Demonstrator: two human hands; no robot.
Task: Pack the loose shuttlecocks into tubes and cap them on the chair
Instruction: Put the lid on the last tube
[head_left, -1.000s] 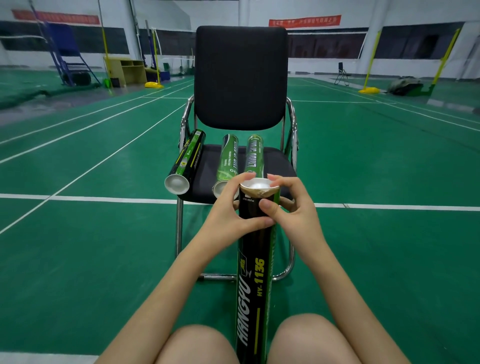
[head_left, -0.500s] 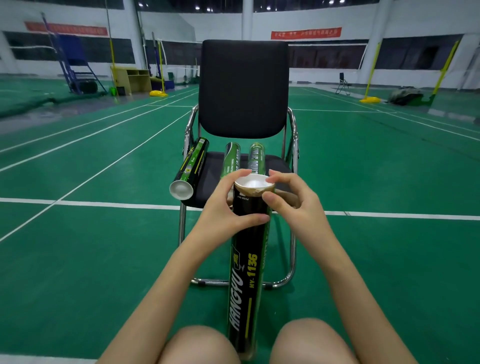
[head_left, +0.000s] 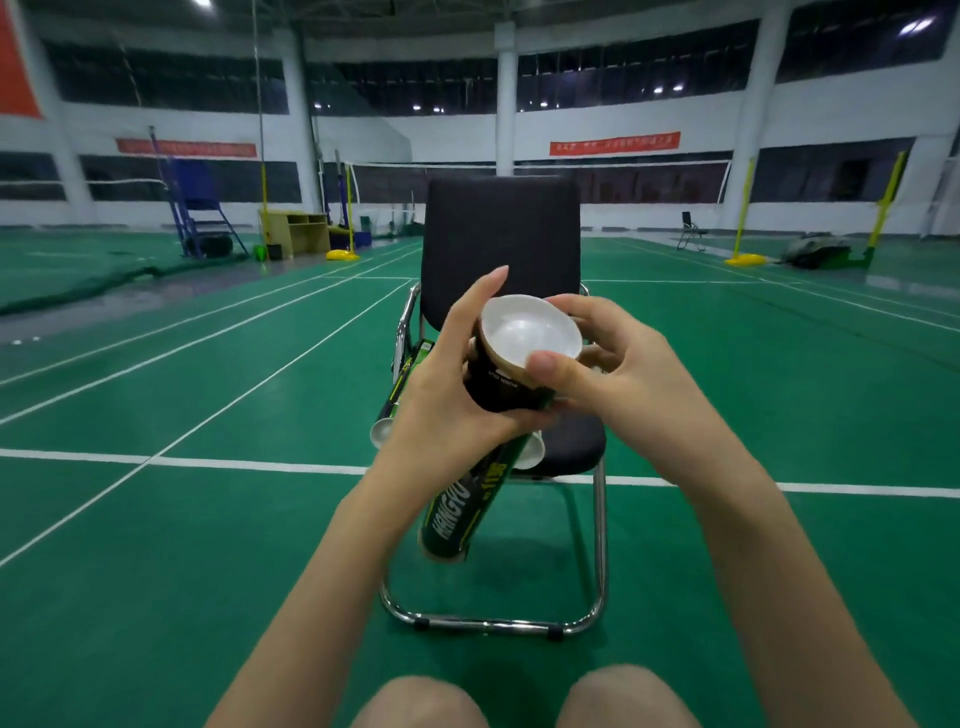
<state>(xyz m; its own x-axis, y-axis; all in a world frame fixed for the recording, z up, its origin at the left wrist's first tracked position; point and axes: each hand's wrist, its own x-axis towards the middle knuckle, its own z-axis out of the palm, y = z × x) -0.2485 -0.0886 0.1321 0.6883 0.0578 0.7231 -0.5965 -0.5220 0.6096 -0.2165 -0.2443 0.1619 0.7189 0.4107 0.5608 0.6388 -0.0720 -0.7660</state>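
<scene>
I hold a black and green shuttlecock tube (head_left: 462, 512) lifted and tilted in front of the chair (head_left: 501, 239). My left hand (head_left: 447, 389) grips its upper part. My right hand (head_left: 618, 374) pinches the white cap (head_left: 527, 332) at its top, thumb on the near rim. Behind my hands, capped tubes lie on the black seat: one at the left (head_left: 397, 389), another's white end (head_left: 532, 449) showing under the held tube. No loose shuttlecocks are in view.
The chair has chrome legs (head_left: 600, 545) and stands on a green court floor with white lines (head_left: 182, 462). My knees (head_left: 421, 704) are at the bottom edge. Net posts (head_left: 349, 218), a wooden desk (head_left: 298, 231) and an umpire ladder (head_left: 195, 208) stand far back.
The tube has been lifted off from between my knees and tilted, its top toward me. My view has risen. Both hands stay at the tube's top.
</scene>
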